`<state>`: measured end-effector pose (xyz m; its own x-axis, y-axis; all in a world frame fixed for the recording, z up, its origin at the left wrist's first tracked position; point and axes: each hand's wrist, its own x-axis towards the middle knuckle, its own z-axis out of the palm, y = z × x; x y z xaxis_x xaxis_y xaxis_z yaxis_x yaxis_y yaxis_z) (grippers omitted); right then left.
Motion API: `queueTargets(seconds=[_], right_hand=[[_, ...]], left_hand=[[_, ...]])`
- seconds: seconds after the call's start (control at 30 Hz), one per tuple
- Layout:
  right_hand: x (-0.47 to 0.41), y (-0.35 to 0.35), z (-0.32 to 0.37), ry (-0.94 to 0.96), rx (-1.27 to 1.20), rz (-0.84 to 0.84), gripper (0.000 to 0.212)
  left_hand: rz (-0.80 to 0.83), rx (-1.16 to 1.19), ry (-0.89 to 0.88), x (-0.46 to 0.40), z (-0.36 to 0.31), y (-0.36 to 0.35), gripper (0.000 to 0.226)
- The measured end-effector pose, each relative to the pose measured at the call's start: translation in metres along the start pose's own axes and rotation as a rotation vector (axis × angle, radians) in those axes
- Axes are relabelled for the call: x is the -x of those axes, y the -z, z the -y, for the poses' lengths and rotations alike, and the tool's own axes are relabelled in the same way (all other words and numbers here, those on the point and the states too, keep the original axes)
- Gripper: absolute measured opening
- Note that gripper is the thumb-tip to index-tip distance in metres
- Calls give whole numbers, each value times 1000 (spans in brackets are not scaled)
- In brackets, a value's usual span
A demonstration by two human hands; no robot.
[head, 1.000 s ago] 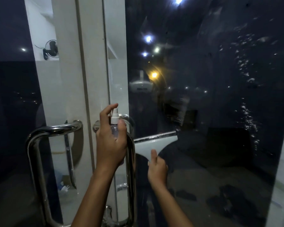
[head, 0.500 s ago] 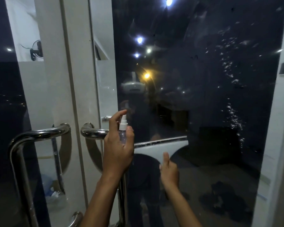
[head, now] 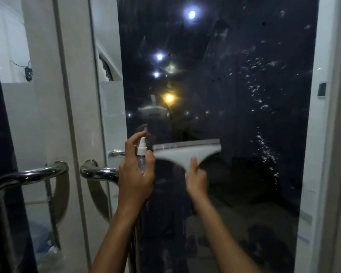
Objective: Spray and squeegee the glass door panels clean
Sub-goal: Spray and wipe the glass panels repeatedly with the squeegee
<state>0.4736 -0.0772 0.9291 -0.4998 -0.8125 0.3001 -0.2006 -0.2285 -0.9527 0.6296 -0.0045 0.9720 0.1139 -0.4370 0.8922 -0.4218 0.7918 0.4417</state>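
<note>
- At the far left, a curved chrome pull handle (head: 28, 174) is seen on the left door, beside the pale door frame (head: 47, 95).
- A 2nd chrome handle (head: 98, 171) is mounted on the right door, just left of the left hand.
- A small clear spray bottle (head: 141, 154) with a white nozzle is held upright in the left hand (head: 135, 174); the fingers are curled round its body and the forefinger is raised over the nozzle.
- The dark glass door panel (head: 215, 75) is faced by both hands; lights and room shapes are reflected in it.
- A white squeegee (head: 185, 152) is set with its blade level against the glass, just right of the bottle.
- Its handle is gripped from below by the right hand (head: 196, 180), which is blurred.
- Streaks of droplets (head: 264, 146) are left on the glass well right of the squeegee.
- A white frame (head: 323, 134) is seen at the right edge.
</note>
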Motion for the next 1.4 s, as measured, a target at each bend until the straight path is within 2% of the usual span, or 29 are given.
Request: queueTargets(seconds=[0.1,0.17,0.23,0.37,0.43,0.6,0.7,0.77,0.87,0.97,1.07,1.2,1.3,1.4], right_hand=[[46,-2,-72,-92,5,61,72],[46,-6,-76,-88,14,56,75],[29,-16,-37,-24,-25,58,69],[-19,-38,86,168,-123,81,62],[-23,-45,107,185,-200,99,63],[36,-49,17,72,-81,173,62],[40,-55,26,146,-67,185,62],[24,-57,68,277,15,225,60],[-8,-59,136,557,391,234,64],[-36,-52,183,689,708,227,64],[-66,-25,191,692,869,221,73],[-99,50,152,603,962,213,82],[-105,105,124,473,961,186,77],[-102,118,121,464,941,156,65]], left_hand=[[-10,-19,14,6,1,-3,41],[-10,-18,41,8,2,-4,40],[-4,-13,53,6,2,-4,40],[-19,-32,16,-8,2,0,39],[-38,-44,2,-16,0,6,36],[-94,-63,-14,-26,0,26,40],[-103,-64,-4,-31,3,35,40],[-116,-63,5,-35,5,41,41],[-136,-76,0,-41,9,46,40],[-137,-51,7,-47,10,48,40],[-138,-24,-26,-52,4,44,40],[-120,-6,-57,-58,-1,32,37],[-81,1,-76,-57,-3,25,40],[-65,-2,-89,-56,-6,19,39]])
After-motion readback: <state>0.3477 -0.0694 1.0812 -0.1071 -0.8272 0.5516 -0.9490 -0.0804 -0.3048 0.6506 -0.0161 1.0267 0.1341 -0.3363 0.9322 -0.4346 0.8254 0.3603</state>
